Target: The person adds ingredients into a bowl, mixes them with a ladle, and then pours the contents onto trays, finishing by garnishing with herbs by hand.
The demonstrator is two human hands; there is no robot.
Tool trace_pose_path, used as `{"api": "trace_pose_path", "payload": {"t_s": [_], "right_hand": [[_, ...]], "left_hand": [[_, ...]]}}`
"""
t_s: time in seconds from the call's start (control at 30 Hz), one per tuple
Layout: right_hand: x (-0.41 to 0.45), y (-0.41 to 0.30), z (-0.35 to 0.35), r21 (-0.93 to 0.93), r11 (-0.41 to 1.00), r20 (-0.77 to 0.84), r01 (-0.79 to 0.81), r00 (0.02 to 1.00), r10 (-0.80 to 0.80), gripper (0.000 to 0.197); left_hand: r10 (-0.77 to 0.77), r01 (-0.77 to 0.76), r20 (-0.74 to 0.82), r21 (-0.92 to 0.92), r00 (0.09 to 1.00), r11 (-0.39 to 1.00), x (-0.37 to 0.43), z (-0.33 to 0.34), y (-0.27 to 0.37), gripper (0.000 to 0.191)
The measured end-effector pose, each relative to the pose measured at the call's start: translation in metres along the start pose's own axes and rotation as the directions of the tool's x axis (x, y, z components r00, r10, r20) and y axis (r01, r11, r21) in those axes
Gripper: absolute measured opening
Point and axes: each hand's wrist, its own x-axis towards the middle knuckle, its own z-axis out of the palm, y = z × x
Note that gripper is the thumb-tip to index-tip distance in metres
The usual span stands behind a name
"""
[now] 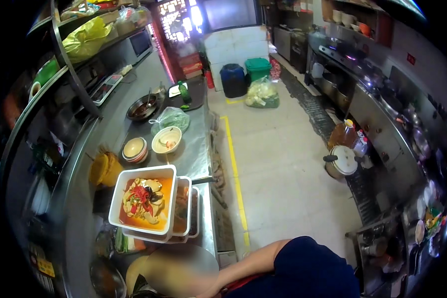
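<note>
At the bottom, my right arm (251, 262), in a short dark blue sleeve, reaches left over the counter. Its hand runs into a blurred patch and the lower picture edge, so its fingers and anything in them are hidden. Beneath that blur lies a round yellowish board (134, 270), with a dark object (143, 287) at its edge that I cannot make out. My left hand is out of view. Beyond the board stands a stack of white rectangular tubs; the top tub (173, 201) holds sliced food with red pepper strips in orange liquid.
A metal bowl (108, 279) sits left of the board. Farther along the steel counter (193, 156) are a cream bowl (167, 140), stacked bowls (135, 149), a bag of greens (173, 120) and a dark pan (139, 110). A lidded pot (342, 162) stands across the aisle, below the stove.
</note>
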Motion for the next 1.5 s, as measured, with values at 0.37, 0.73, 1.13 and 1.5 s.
{"api": "trace_pose_path", "payload": {"t_s": [0.37,0.73,1.13,1.5], "right_hand": [[-0.014,0.006,-0.027,0.174,0.971,0.069,-0.161,0.986,0.151,0.046],[-0.009,-0.019,-0.063,0.034,0.973,0.038,-0.230,0.973,0.229,0.045],[0.030,-0.008,-0.059,0.271,0.901,0.191,-0.338,0.937,0.294,0.041],[0.063,-0.020,-0.055,0.375,0.867,0.316,-0.328,0.925,0.213,0.042]], "left_hand": [[-0.057,0.059,-0.118,0.012,0.991,0.998,0.000,-0.024,0.017,0.034],[-0.050,0.055,-0.294,0.011,0.955,0.998,-0.050,-0.023,0.024,0.004],[-0.288,0.272,-0.190,-0.107,0.938,0.956,-0.128,-0.046,0.035,0.015],[-0.404,0.383,-0.169,-0.147,0.899,0.912,-0.142,-0.046,0.030,0.010]]}}
